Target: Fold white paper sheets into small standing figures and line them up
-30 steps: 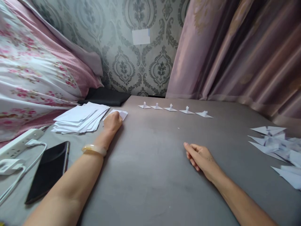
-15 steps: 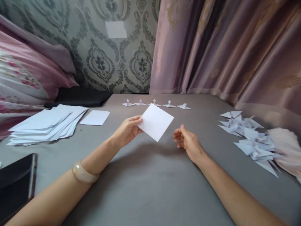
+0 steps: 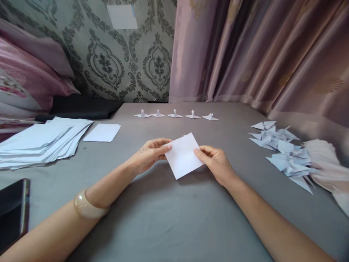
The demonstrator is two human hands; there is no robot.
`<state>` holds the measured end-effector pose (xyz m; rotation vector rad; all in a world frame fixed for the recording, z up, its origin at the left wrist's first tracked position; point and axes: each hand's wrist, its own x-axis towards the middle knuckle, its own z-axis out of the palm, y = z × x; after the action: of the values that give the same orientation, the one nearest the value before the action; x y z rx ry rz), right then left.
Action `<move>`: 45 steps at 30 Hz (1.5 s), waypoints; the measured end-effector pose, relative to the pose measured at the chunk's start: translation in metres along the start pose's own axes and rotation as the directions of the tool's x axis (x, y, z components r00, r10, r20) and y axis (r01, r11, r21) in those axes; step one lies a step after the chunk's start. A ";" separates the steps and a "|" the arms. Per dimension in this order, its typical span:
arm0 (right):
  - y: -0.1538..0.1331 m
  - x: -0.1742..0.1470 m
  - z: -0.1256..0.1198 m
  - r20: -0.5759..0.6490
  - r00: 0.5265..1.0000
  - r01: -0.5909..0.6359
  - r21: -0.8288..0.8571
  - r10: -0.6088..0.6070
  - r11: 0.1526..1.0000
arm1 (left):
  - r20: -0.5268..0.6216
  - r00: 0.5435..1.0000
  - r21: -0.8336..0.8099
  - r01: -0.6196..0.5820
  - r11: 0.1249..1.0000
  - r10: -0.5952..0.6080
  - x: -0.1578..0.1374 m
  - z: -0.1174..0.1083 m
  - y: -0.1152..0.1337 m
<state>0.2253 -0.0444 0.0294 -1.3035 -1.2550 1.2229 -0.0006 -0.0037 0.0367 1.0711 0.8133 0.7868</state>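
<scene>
A white square sheet of paper [image 3: 183, 156] is held up over the grey surface, tilted with one corner toward me. My left hand [image 3: 151, 154] pinches its left corner, thumb on top and fingers behind. On the opposite side my right hand [image 3: 216, 163] grips the right edge, its thumb on the face of the sheet and the other fingers hidden underneath. Beyond the hands stands a row of several small folded paper figures [image 3: 175, 114]. To the left lies a small pile of square paper [image 3: 103, 132].
A large stack of white paper [image 3: 40, 143] lies at the left, with a dark phone [image 3: 13, 211] nearer me. Folded paper cranes [image 3: 290, 151] are heaped at the right beside a pale cloth [image 3: 324, 163]. Black fabric [image 3: 87, 106] lies at the back left, and a curtain [image 3: 245, 54] hangs behind.
My right hand has come in from the right and taken hold of the sheet's right edge. The sheet has turned slightly and lowered. The view has shifted a little.
</scene>
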 end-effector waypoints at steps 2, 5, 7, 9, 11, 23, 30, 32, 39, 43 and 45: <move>0.001 0.000 0.001 -0.047 0.999 0.010 0.003 -0.010 1.000 | -0.047 0.998 0.005 0.038 0.999 -0.037 0.001 0.000 -0.002; 0.003 0.002 0.002 -0.096 0.995 0.012 0.015 -0.011 1.000 | -0.112 0.990 0.017 0.094 0.995 -0.092 0.002 0.003 -0.005; 0.006 0.002 0.002 -0.092 0.996 0.010 -0.016 -0.011 1.000 | -0.187 0.978 0.037 0.097 0.995 -0.089 0.001 0.004 -0.007; 0.009 0.003 0.001 -0.042 0.999 -0.012 -0.101 0.007 0.995 | -0.260 0.964 0.080 0.084 0.993 -0.061 0.001 0.005 -0.008; 0.012 0.003 0.000 0.026 0.997 -0.066 -0.189 0.072 0.980 | -0.292 0.956 0.135 0.061 0.989 -0.020 0.001 0.005 -0.010; 0.019 0.006 -0.008 0.048 0.998 -0.020 -0.386 0.042 0.922 | 0.106 0.951 0.863 -0.233 0.448 0.289 0.001 -0.017 -0.022; 0.017 0.000 -0.008 0.062 0.991 0.126 -0.723 -0.118 0.679 | 0.342 0.933 0.873 -0.359 0.331 0.110 -0.010 -0.006 -0.011; 0.018 0.000 -0.010 0.080 0.988 0.149 -0.747 -0.134 0.647 | 0.333 0.939 0.879 -0.342 0.332 0.085 -0.009 -0.005 -0.009; 0.007 -0.005 -0.015 0.184 0.980 0.186 -0.723 -0.074 0.665 | 0.352 0.888 0.878 -0.423 0.226 0.296 -0.001 -0.008 -0.013; -0.002 -0.010 -0.019 0.280 0.960 0.189 -0.692 0.017 0.697 | 0.193 0.957 0.945 -0.241 0.222 0.217 -0.012 0.005 -0.008; -0.001 -0.010 -0.020 0.274 0.961 0.170 -0.688 0.037 0.706 | 0.126 0.966 0.950 -0.183 0.253 0.225 -0.015 0.011 -0.007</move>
<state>0.2451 -0.0544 0.0328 -1.6336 -2.0971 0.8933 0.0027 -0.0235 0.0358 2.3432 1.2499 0.4466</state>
